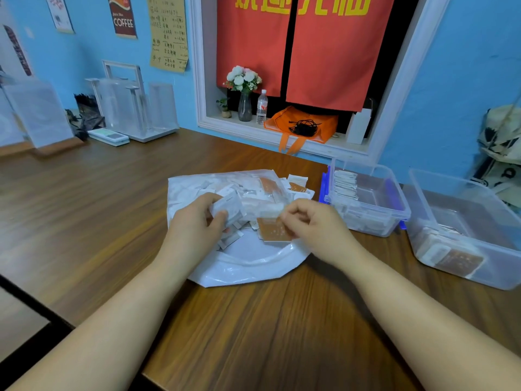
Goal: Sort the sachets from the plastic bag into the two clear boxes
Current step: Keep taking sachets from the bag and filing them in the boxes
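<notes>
A clear plastic bag (248, 261) lies flat on the wooden table, with several white and brown sachets in and around it. My left hand (194, 221) grips a small stack of white sachets (228, 210) above the bag. My right hand (313, 224) pinches a brown sachet (273, 231) at its upper right corner. To the right stands a clear box with blue clips (392, 218), holding white sachets stacked upright along its left wall. Further right a second clear box (504, 275) holds brown sachets at its near end.
A window ledge behind the bag carries an orange cloth bag (301, 125), a water bottle (262, 107) and a vase of flowers (244, 91). Clear stands and a cup dispenser (132, 108) line the far left. The table's near edge drops off at the lower left.
</notes>
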Tool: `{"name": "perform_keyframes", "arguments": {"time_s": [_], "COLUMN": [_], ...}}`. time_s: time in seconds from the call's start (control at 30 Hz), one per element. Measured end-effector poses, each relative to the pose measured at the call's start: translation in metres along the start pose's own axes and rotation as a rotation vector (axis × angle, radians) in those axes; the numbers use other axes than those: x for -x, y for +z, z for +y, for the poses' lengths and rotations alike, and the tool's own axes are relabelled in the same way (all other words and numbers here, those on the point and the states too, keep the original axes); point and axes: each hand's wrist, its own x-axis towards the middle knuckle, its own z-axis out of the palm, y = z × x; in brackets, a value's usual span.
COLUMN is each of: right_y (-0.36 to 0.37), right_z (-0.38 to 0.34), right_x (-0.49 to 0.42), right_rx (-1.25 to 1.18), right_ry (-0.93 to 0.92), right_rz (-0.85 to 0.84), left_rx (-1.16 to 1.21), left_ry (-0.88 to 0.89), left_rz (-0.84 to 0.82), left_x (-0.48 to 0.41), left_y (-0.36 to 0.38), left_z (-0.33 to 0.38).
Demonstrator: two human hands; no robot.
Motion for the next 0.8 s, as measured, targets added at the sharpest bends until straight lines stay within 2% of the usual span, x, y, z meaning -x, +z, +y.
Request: {"name": "perform_keyframes", "arguments": {"time_s": [0.1, 0.17, 0.3, 0.43, 0.5, 0.63, 0.8], "right_y": [-0.002, 0.000, 0.009, 0.016, 0.017, 0.008, 0.004], "right_z": [-0.007, -0.007, -0.008, -0.008, -0.006, 0.001, 0.005], "right_x": [-0.001, 0.000, 0.000, -0.001, 0.000, -0.002, -0.009], "right_rx": [-0.339, -0.448, -0.437, -0.369, -0.256, 0.246, 0.548], "right_ry": [0.196, 0.251, 0.252, 0.241, 0.200, -0.014, -0.122], "right_rz": [-0.064, -0.139, -0.154, -0.134, -0.113, -0.067, -0.184], "left_rx": [0.032, 0.144, 0.345, 0.346, 0.270, -0.073, -0.154], "left_ry": [-0.014, -0.060, -0.130, -0.119, -0.103, 0.002, 0.095], "left_rz": [-0.014, -0.073, -0.214, -0.290, -0.251, 0.010, 0.151], "left_x": [0.001, 0.003, 0.006, 0.007, 0.006, 0.001, -0.004], "left_y": [0.002, 0.004, 0.008, 0.009, 0.009, 0.004, 0.001], "left_z": [0.001, 0.003, 0.008, 0.008, 0.005, -0.001, -0.003]}}
